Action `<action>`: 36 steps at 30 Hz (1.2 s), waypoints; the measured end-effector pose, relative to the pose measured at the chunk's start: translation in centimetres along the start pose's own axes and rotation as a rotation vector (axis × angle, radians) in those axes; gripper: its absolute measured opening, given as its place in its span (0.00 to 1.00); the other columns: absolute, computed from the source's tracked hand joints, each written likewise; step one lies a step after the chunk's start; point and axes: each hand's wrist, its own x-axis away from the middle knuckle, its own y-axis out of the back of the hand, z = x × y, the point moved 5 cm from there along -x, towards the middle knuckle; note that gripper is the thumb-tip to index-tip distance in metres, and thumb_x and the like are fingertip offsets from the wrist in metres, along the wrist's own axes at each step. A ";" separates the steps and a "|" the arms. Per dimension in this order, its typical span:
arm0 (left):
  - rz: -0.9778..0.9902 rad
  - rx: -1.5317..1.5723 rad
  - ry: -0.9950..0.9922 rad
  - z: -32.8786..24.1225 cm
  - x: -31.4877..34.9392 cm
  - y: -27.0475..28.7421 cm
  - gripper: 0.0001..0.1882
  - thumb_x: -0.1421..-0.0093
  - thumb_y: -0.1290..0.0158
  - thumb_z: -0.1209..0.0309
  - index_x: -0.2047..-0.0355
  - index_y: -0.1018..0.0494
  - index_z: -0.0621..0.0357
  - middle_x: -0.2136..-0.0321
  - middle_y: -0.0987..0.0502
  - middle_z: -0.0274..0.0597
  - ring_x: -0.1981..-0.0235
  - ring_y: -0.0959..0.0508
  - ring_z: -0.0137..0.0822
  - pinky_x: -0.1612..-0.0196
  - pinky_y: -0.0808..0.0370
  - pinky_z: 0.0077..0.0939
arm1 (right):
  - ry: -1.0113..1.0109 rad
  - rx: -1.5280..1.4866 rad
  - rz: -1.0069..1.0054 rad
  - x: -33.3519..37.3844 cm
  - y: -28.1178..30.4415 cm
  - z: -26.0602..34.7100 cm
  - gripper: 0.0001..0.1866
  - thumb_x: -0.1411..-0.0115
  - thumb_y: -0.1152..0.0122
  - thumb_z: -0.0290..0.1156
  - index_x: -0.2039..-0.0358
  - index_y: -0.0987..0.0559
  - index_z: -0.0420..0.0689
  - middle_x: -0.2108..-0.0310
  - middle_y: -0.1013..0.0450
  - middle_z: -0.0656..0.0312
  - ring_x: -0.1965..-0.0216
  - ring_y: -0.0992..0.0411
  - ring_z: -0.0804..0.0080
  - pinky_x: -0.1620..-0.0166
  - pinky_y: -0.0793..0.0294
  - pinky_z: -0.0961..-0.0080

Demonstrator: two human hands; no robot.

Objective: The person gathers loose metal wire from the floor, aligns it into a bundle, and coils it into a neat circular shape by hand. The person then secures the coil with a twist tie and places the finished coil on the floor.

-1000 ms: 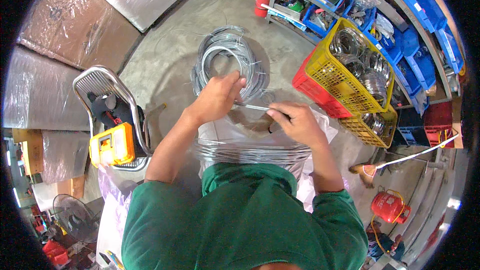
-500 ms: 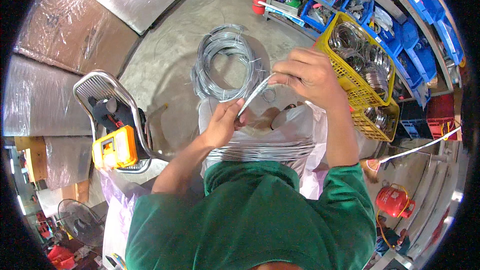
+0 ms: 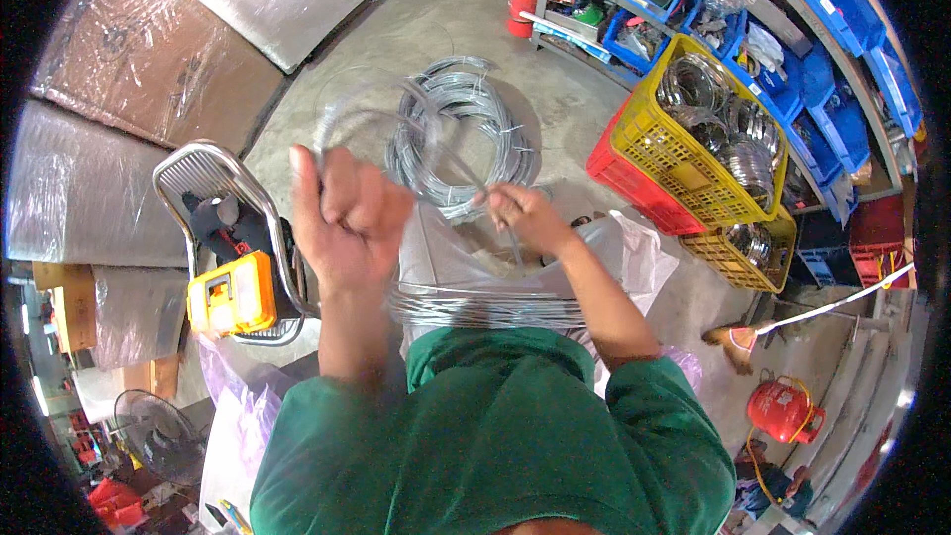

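My left hand [image 3: 349, 213] is raised at centre left, fingers curled and thumb up, slightly smeared by motion. A thin silvery wire [image 3: 372, 117], blurred into a loop, bends from behind that hand over to my right hand [image 3: 532, 221]. The right fingers pinch the wire, and a short length sticks out below them. Across my lap lies a bundle of straight silvery wires [image 3: 490, 310]. On the floor beyond both hands rests a big coil of grey wire [image 3: 513, 151], partly behind the blurred loop.
At right, a yellow basket [image 3: 684, 173] of shiny wire rings sits by a red crate [image 3: 634, 188]; blue bins [image 3: 792, 99] line the shelf behind. To the left stands a metal-framed chair [image 3: 288, 238] with an orange case [image 3: 233, 294]. Wrapped boxes [image 3: 168, 59] fill the far left.
My left hand has moved left and up, and my right hand has come down and inward. The straight strand that stretched between them now shows as a wide blurred loop.
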 end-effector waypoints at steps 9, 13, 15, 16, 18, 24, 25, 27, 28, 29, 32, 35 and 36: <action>0.617 -1.773 -0.179 7.1 -2.0 2.4 0.19 0.31 0.54 0.60 0.74 0.32 0.62 0.79 0.29 0.53 0.77 0.29 0.57 0.70 0.30 0.45 | 0.224 0.373 0.005 6.6 -4.1 3.9 0.18 0.32 0.47 0.42 0.55 0.21 0.39 0.65 0.22 0.45 0.63 0.23 0.45 0.58 0.25 0.60; 0.756 -1.646 0.008 8.7 -0.5 3.2 0.21 0.30 0.57 0.58 0.73 0.31 0.62 0.77 0.28 0.55 0.73 0.26 0.58 0.67 0.30 0.49 | 0.300 0.568 0.025 8.3 -3.5 7.4 0.11 0.39 0.37 0.32 0.63 0.20 0.37 0.70 0.22 0.51 0.71 0.23 0.56 0.62 0.26 0.65; 0.746 -1.586 0.203 8.8 0.3 3.9 0.22 0.29 0.59 0.56 0.72 0.30 0.63 0.77 0.27 0.55 0.72 0.26 0.59 0.66 0.30 0.50 | 0.359 0.659 -0.071 8.4 -2.4 9.0 0.11 0.42 0.34 0.34 0.65 0.19 0.39 0.71 0.22 0.53 0.73 0.24 0.58 0.65 0.26 0.64; 0.750 -1.554 0.251 8.8 0.8 4.1 0.22 0.29 0.60 0.57 0.72 0.31 0.63 0.77 0.28 0.56 0.72 0.26 0.60 0.67 0.30 0.50 | 0.411 0.701 -0.111 8.5 -2.0 9.7 0.11 0.44 0.32 0.34 0.65 0.19 0.40 0.72 0.23 0.54 0.73 0.24 0.59 0.66 0.26 0.64; 0.770 -1.474 0.267 8.7 1.6 4.2 0.22 0.29 0.61 0.57 0.72 0.32 0.64 0.78 0.28 0.58 0.73 0.28 0.62 0.68 0.32 0.49 | 0.438 0.795 -0.086 8.4 -1.0 10.8 0.11 0.46 0.30 0.35 0.66 0.19 0.42 0.73 0.24 0.56 0.75 0.25 0.61 0.69 0.28 0.65; 0.523 -1.412 0.562 8.5 2.9 5.7 0.30 0.27 0.65 0.53 0.76 0.31 0.67 0.82 0.31 0.52 0.79 0.32 0.49 0.69 0.32 0.43 | 0.690 1.052 -0.213 7.5 2.0 14.6 0.16 0.60 0.24 0.34 0.69 0.17 0.45 0.79 0.33 0.63 0.76 0.31 0.64 0.72 0.33 0.68; 0.448 -1.339 0.566 8.2 3.0 5.6 0.31 0.27 0.66 0.52 0.77 0.32 0.66 0.83 0.33 0.48 0.79 0.33 0.45 0.70 0.33 0.41 | 0.713 1.047 -0.218 7.1 2.6 15.1 0.16 0.60 0.25 0.33 0.68 0.17 0.46 0.79 0.33 0.63 0.76 0.32 0.65 0.72 0.33 0.69; 0.305 -1.204 0.581 7.5 3.4 5.4 0.33 0.26 0.68 0.50 0.79 0.33 0.66 0.84 0.36 0.41 0.80 0.37 0.36 0.72 0.35 0.38 | 0.779 1.028 -0.245 6.2 3.8 15.7 0.16 0.59 0.25 0.31 0.66 0.16 0.47 0.78 0.34 0.63 0.75 0.33 0.65 0.72 0.34 0.70; 0.280 -1.072 0.630 7.3 3.5 5.3 0.34 0.27 0.69 0.47 0.81 0.36 0.62 0.84 0.39 0.34 0.79 0.39 0.29 0.75 0.38 0.34 | 0.705 1.046 -0.262 5.6 4.4 15.4 0.17 0.56 0.27 0.27 0.61 0.15 0.48 0.77 0.34 0.62 0.74 0.32 0.66 0.70 0.32 0.68; 0.277 -0.985 0.656 7.1 3.7 5.1 0.34 0.28 0.68 0.45 0.82 0.36 0.59 0.84 0.40 0.32 0.79 0.41 0.28 0.75 0.41 0.31 | 0.655 0.965 -0.255 4.9 4.9 14.9 0.17 0.54 0.28 0.26 0.60 0.16 0.48 0.77 0.34 0.61 0.74 0.32 0.66 0.70 0.32 0.68; 0.216 -0.766 0.730 6.6 4.6 4.7 0.33 0.31 0.64 0.41 0.84 0.39 0.52 0.85 0.42 0.29 0.81 0.43 0.26 0.76 0.47 0.26 | 0.544 0.750 -0.239 3.1 6.1 12.6 0.17 0.48 0.33 0.23 0.56 0.17 0.47 0.76 0.33 0.60 0.73 0.32 0.67 0.66 0.29 0.69; 0.175 -0.510 0.669 4.9 4.4 4.2 0.32 0.34 0.59 0.39 0.86 0.43 0.47 0.88 0.44 0.28 0.86 0.45 0.26 0.80 0.50 0.26 | 0.533 0.604 -0.227 0.8 7.0 9.1 0.13 0.41 0.38 0.26 0.54 0.18 0.45 0.73 0.31 0.60 0.71 0.32 0.68 0.61 0.28 0.70; -0.013 -0.470 0.563 3.2 4.6 4.6 0.31 0.32 0.60 0.42 0.85 0.44 0.49 0.88 0.48 0.27 0.85 0.46 0.27 0.78 0.49 0.27 | 0.525 0.594 -0.243 0.1 7.4 7.8 0.12 0.38 0.40 0.29 0.54 0.19 0.44 0.72 0.29 0.61 0.70 0.31 0.69 0.60 0.28 0.71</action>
